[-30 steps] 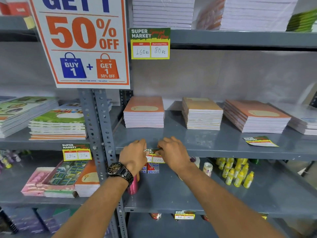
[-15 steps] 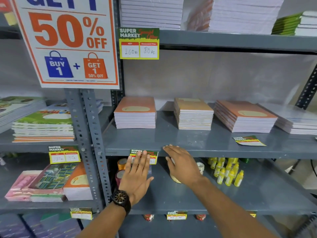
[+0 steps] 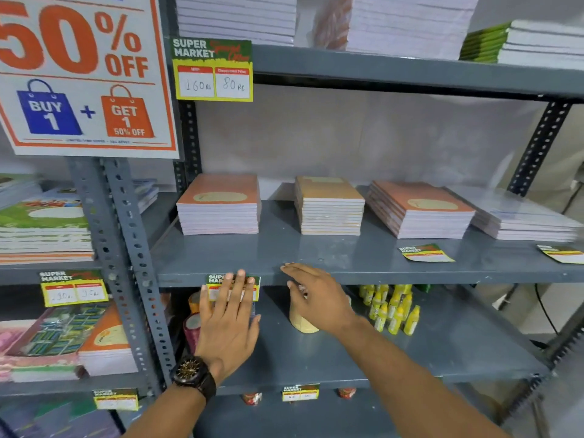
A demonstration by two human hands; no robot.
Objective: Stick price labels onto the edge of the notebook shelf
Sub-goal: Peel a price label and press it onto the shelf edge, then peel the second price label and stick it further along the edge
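Since a second earlier, both hands had let go of the price label point(image 3: 233, 287) and spread flat. Left hand point(image 3: 228, 324) lay open, fingers pressing the label against the front edge of the notebook shelf point(image 3: 410, 277). Right hand point(image 3: 319, 298) hovered open just beside it, holding nothing. Two loose labels point(image 3: 425, 252) lay on the shelf.

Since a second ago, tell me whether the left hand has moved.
Yes. The left hand opened flat and dropped lower, fingers pressing the price label against the grey shelf edge.
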